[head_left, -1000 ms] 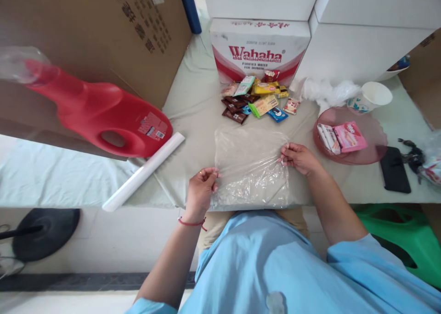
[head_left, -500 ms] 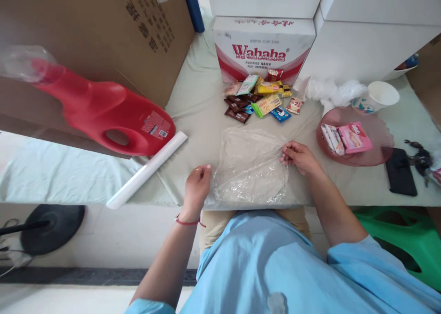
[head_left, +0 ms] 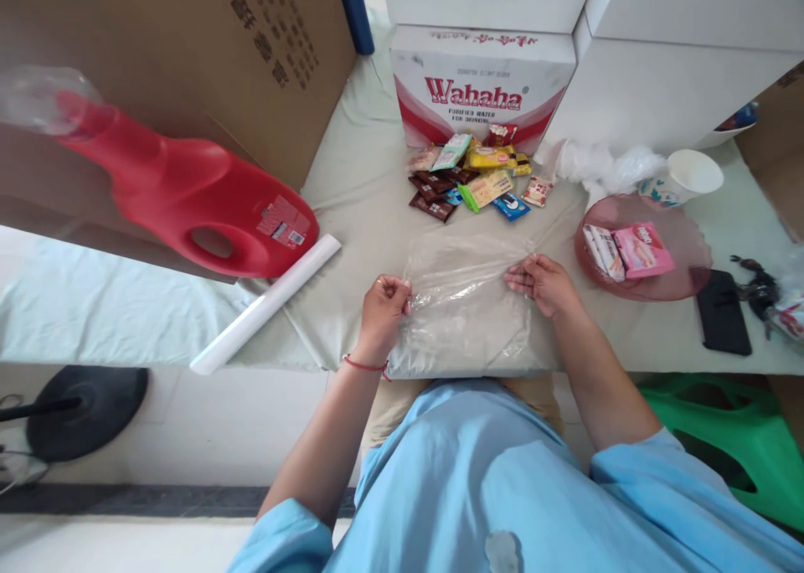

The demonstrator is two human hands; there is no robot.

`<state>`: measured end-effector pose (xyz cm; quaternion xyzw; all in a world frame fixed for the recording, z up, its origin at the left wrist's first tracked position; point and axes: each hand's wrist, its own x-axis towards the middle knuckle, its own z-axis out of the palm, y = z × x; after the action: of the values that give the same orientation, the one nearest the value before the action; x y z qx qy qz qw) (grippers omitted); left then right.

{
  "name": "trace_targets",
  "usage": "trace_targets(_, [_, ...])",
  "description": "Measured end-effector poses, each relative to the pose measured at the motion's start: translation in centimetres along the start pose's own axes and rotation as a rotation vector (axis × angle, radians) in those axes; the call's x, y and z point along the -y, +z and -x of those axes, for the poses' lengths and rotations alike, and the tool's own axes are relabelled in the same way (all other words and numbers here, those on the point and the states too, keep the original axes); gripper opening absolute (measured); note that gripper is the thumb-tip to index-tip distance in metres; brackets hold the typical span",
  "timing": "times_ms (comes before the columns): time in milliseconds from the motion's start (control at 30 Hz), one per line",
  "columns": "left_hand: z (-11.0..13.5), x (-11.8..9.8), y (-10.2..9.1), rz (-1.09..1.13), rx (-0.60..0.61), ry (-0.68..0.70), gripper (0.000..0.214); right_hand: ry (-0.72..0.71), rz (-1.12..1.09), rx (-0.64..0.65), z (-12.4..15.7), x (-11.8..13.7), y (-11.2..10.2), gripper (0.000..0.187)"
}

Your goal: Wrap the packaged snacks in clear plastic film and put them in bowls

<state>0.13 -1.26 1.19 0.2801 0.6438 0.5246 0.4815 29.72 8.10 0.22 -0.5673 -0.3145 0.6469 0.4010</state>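
Note:
A clear plastic bag (head_left: 465, 309) lies flat on the pale green cloth near the table's front edge. My left hand (head_left: 384, 305) is closed, pinching the bag's left edge. My right hand (head_left: 541, 281) is closed on the bag's upper right edge. Beyond the bag sits a small pile of wrapped snacks (head_left: 472, 181), brown, yellow, green and blue packets, in front of a Wahaha water carton (head_left: 481, 87).
A red jug (head_left: 182, 196) lies on its side at the left beside a white roll (head_left: 267, 303). A pink plate (head_left: 682, 250) with a pink packet, a paper cup (head_left: 689, 173), a black phone (head_left: 724, 311) and keys sit right. Cardboard and white boxes stand behind.
My left hand moved up and right along the bag's left edge and closed on it. The bag's top edge is now pulled straight between both hands.

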Motion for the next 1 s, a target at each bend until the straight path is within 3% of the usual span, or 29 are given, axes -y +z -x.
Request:
trace_targets(133, [0.0, 0.0, -0.2, 0.017, 0.040, -0.132, 0.043, -0.104, 0.096, -0.128, -0.6, -0.7, 0.7, 0.020])
trace_targets(233, [-0.2, 0.0, -0.8, -0.012, 0.065, -0.205, 0.038, -0.250, 0.277, -0.159, -0.9, -1.2, 0.4, 0.019])
trace_targets(400, [-0.1, 0.0, -1.6, -0.001, -0.002, -0.172, 0.031, -0.425, 0.531, -0.174, -0.7, -1.5, -0.6, 0.022])
trace_targets(600, [0.7, 0.0, 0.2, 0.097, -0.109, -0.098, 0.020, -0.460, 0.603, -0.185, -0.6, -1.9, -0.4, 0.024])
trace_targets(700, [0.6, -0.1, 0.6, -0.053, -0.231, -0.030, 0.017, -0.453, 0.574, -0.219, -0.7, -2.0, -0.5, 0.023])
trace_targets(767, [0.7, -0.2, 0.3, -0.157, -0.250, 0.003, 0.020, -0.443, 0.552, -0.235, -0.6, -2.0, -0.7, 0.021])
trace_targets(900, [1.4, -0.4, -0.5, -0.269, -0.132, -0.087, 0.035, -0.430, 0.518, -0.222, -0.2, -1.7, -0.7, 0.018])
trace_targets(1000, [2.2, -0.4, -0.5, -0.607, -0.123, -0.013, 0.042, -0.436, 0.538, -0.235, 0.1, -1.6, -0.4, 0.017])
